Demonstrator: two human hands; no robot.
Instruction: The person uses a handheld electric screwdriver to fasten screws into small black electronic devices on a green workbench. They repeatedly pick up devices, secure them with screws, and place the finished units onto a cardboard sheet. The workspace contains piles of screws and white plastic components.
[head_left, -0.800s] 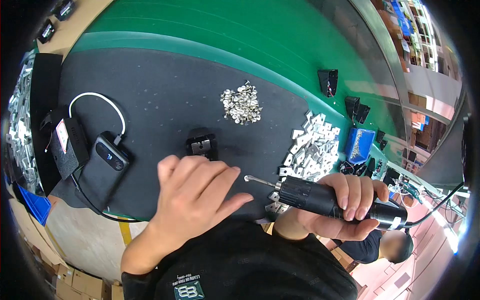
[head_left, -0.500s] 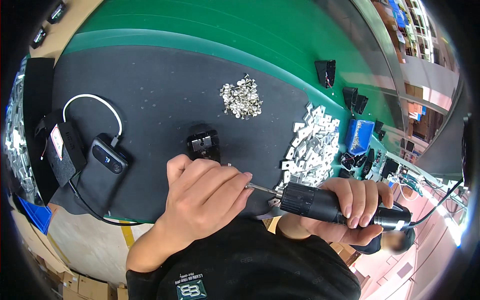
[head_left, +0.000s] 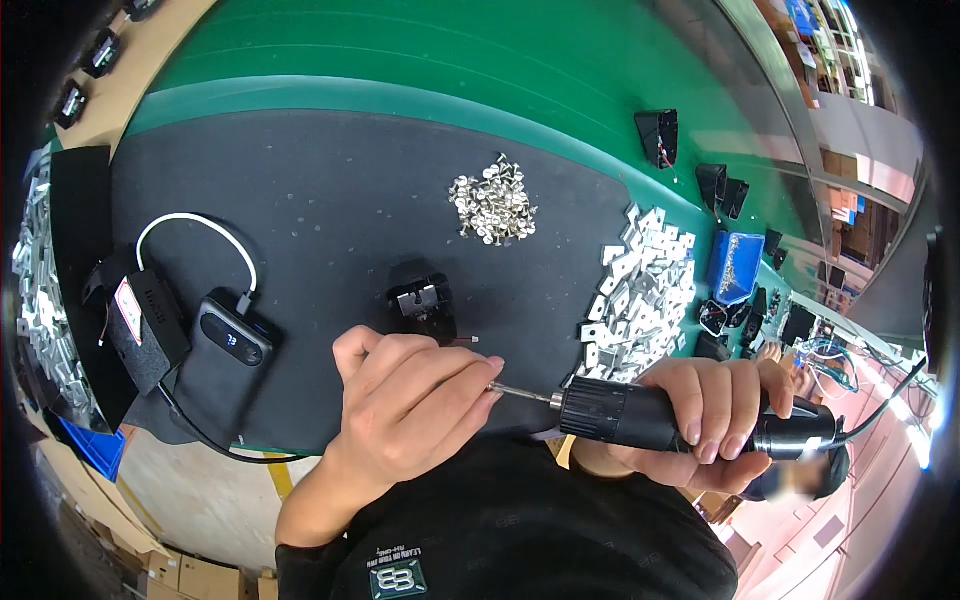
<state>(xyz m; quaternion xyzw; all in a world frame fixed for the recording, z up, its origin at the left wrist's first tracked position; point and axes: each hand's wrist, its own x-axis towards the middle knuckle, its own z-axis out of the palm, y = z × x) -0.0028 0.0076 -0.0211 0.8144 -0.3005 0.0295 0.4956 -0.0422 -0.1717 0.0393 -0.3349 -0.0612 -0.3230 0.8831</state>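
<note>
My right hand (head_left: pixel 722 415) wraps around a black electric screwdriver (head_left: pixel 640 415), held level with its bit (head_left: pixel 522 391) toward the left. At the tip of the bit, the thumb and fingers of my left hand (head_left: pixel 415 400) are pinched together. Whatever small piece they hold there is hidden by the fingertips. Just beyond the left hand, a black plastic housing (head_left: pixel 432 325) with a metal piece inside lies on the dark mat; a thin red wire with a small white connector (head_left: pixel 474 340) sticks out of it. Farther off is a heap of silver screws (head_left: pixel 494 203).
Flat metal plates (head_left: pixel 645 290) are piled at the mat's right, near a blue bin (head_left: pixel 736 268) and black housings (head_left: pixel 657 138). A power bank (head_left: pixel 235 332) with a white cable lies left, beside a black box (head_left: pixel 148 325) and a tray of metal parts (head_left: pixel 45 290).
The whole view has shifted slightly, so the table lies a little lower and farther right. Both hands keep their grips; more of the red wire and connector shows beyond the left hand.
</note>
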